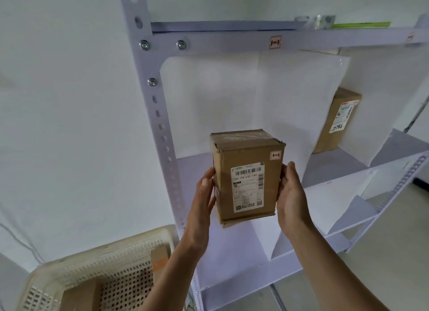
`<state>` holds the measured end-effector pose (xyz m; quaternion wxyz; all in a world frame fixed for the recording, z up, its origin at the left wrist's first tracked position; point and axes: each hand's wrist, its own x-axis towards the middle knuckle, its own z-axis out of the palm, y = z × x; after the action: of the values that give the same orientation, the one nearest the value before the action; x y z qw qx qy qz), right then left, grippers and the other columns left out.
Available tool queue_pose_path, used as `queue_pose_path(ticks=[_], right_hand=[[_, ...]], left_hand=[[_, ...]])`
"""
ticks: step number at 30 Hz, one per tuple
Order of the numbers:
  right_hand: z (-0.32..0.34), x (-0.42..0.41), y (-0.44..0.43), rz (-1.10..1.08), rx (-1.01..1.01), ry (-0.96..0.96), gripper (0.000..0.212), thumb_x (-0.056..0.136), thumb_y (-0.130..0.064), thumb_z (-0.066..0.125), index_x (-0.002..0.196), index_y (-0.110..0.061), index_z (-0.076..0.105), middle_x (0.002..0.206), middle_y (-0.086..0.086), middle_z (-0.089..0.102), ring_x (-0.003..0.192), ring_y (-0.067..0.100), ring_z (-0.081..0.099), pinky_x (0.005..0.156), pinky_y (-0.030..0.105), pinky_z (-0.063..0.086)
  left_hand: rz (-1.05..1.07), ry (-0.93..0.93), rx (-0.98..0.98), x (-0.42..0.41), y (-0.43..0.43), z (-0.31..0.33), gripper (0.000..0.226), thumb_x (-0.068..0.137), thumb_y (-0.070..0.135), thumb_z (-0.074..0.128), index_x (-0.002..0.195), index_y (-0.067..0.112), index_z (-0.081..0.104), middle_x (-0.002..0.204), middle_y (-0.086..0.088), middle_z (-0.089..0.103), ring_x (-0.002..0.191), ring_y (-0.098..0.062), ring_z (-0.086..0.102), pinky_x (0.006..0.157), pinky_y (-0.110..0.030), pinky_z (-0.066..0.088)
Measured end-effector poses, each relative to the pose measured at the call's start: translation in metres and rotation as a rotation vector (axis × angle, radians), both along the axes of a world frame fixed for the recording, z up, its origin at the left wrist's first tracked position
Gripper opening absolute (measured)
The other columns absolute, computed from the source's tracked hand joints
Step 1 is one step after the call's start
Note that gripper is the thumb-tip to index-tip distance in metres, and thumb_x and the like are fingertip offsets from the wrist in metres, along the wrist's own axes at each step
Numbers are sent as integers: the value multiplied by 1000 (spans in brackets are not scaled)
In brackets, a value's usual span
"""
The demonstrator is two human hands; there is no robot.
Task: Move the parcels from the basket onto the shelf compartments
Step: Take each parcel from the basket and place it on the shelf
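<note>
Between the thumbs of the left hand (204, 194) and right hand (291, 194) is a box (247, 178), clamped by its sides; the other fingers hide behind it. It is up at the left shelf (232, 252) space, not set down yet. Past the right fingers, another box (336, 122) already stands in the next space. Below the left fingers, the basket (104, 248) holds at least two more parcels (81, 296), so I think plenty is left.

Single head-worn wide-angle view
It faces forward at the shelf (232, 37) from close by, with the basket (104, 264) at lower left
</note>
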<state>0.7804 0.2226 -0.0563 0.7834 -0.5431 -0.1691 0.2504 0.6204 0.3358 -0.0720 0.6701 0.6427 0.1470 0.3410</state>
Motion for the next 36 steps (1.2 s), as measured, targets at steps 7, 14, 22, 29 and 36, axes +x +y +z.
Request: queue_pose_path(ticks=[7, 14, 22, 29, 36], right_hand=[[-2, 42, 20, 14, 14, 9, 50, 111, -53, 24, 117, -29, 68, 107, -9, 81, 100, 6, 76, 82, 31, 55], [-19, 79, 25, 76, -24, 23, 51, 111, -54, 21, 120, -34, 67, 108, -15, 80, 100, -3, 74, 80, 21, 52], [-36, 119, 25, 195, -28, 51, 51, 112, -52, 16, 120, -37, 64, 98, -21, 80, 92, -8, 74, 77, 18, 54], [-37, 147, 39, 254, -48, 35, 54, 112, -53, 16, 116, -36, 68, 99, -19, 80, 92, -6, 74, 81, 21, 50], [-36, 173, 75, 189, -7, 61, 53, 112, -51, 27, 127, -25, 71, 112, -8, 80, 109, 9, 74, 93, 31, 52]], left_hand=[[26, -27, -60, 41, 21, -4, 60, 104, 53, 30, 155, 28, 46, 155, 17, 56, 149, -6, 46, 127, -57, 31], [106, -18, -93, 78, 16, -11, 66, 100, 63, 39, 157, 31, 45, 156, 20, 55, 150, -5, 45, 128, -58, 29], [182, 52, -85, 116, -8, -11, 58, 102, 62, 33, 156, 45, 42, 157, 25, 52, 151, -1, 42, 131, -55, 24], [207, 107, 4, 145, -12, -6, 53, 111, 52, 21, 163, 51, 26, 163, 24, 44, 152, 1, 38, 123, -35, 35], [211, 173, 38, 178, 19, -7, 64, 107, 49, 45, 166, 47, 20, 158, 16, 53, 144, -6, 52, 115, -32, 50]])
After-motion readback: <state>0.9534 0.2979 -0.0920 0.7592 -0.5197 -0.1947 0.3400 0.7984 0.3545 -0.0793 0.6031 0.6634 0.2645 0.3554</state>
